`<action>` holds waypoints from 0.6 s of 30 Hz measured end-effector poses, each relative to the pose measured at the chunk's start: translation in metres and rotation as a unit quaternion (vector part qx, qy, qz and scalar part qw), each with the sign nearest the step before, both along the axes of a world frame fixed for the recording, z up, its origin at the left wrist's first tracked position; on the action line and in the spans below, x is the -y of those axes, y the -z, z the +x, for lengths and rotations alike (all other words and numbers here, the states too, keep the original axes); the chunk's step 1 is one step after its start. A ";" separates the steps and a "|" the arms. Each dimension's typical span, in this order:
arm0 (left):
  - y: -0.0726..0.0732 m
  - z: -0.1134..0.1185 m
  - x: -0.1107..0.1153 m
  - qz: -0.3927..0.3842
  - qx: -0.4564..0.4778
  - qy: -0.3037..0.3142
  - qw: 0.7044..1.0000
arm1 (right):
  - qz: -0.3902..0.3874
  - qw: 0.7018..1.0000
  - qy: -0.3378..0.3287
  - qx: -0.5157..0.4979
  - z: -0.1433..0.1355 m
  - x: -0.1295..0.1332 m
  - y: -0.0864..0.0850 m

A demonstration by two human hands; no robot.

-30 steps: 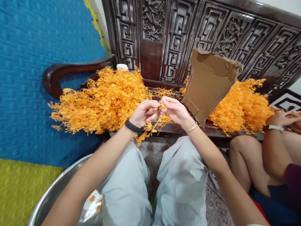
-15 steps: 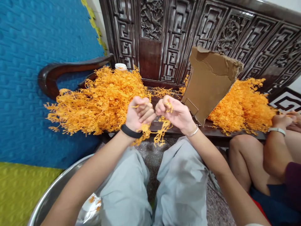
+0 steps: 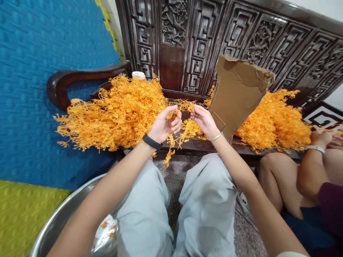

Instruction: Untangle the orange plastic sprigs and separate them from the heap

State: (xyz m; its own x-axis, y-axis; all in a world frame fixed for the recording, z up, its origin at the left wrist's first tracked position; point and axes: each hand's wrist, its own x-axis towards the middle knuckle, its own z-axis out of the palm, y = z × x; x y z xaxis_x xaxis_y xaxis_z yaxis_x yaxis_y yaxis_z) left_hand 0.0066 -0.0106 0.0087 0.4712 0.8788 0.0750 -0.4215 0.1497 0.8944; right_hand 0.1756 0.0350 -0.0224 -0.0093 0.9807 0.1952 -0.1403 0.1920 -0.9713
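Observation:
My left hand is curled round a thin, branching orange strand, whose ends dangle below the fingers. The strand looks like soft plastic. Facing it, my right hand has thumb and fingertips pinched together at an orange bit, a short gap away from the left hand. Exactly where that bit runs is hard to make out against the orange behind. Beside my left hand rises a big tangled heap of orange strands. A smaller orange clump lies on the bench just behind the hands.
A brown cardboard piece stands upright on the dark wooden bench, with another orange heap behind it. A co-worker's hands are at far right. A metal basin sits at lower left. A white round container stands behind the left heap.
My hands have moved apart from nearly touching. The left hand has loosened and turned somewhat, and the dangling strand has shifted left. The right hand's fingers have straightened into a pinch.

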 end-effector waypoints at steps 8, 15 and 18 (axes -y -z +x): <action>0.004 -0.004 -0.008 -0.024 0.034 -0.030 0.999 | 0.021 0.926 0.219 0.306 0.044 -0.043 0.043; 0.001 -0.005 -0.006 -0.034 0.026 -0.021 0.999 | -0.054 0.860 0.264 0.433 0.081 -0.053 0.065; 0.002 -0.005 -0.007 -0.035 0.014 -0.022 0.999 | -0.077 0.843 0.262 0.463 0.088 -0.054 0.070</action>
